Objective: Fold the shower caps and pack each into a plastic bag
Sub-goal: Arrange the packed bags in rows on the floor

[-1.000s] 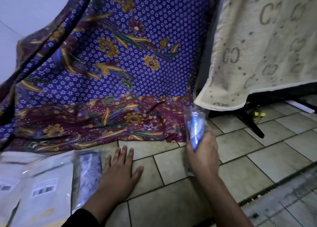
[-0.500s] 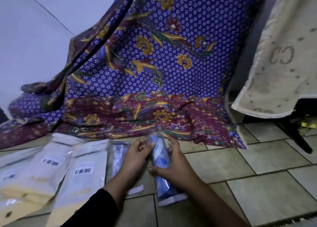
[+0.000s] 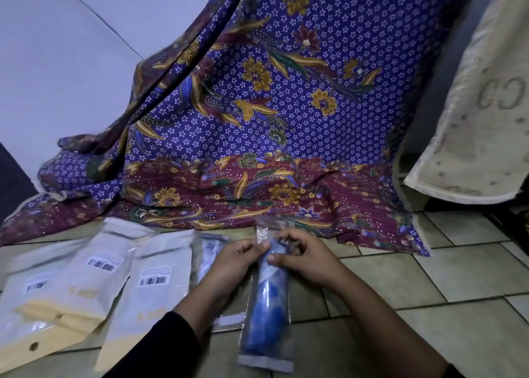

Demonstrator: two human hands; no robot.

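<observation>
A clear plastic bag with a rolled blue-patterned shower cap inside lies lengthwise on the tiled floor in front of me. My left hand pinches the bag's upper left edge near its open top. My right hand grips the upper right side, thumb against the blue roll. A second clear bag holding a pale patterned cap lies just left, partly hidden behind my left hand.
Three frosted pouches with barcode labels lie in a row at the left. A purple and maroon floral cloth drapes down onto the floor behind. A beige towel hangs at the right. Bare tiles show to the right.
My right hand brought the bagged blue cap down from the air to the floor. My left hand lifted off the tiles and took hold of the bag's top. The view shifted left.
</observation>
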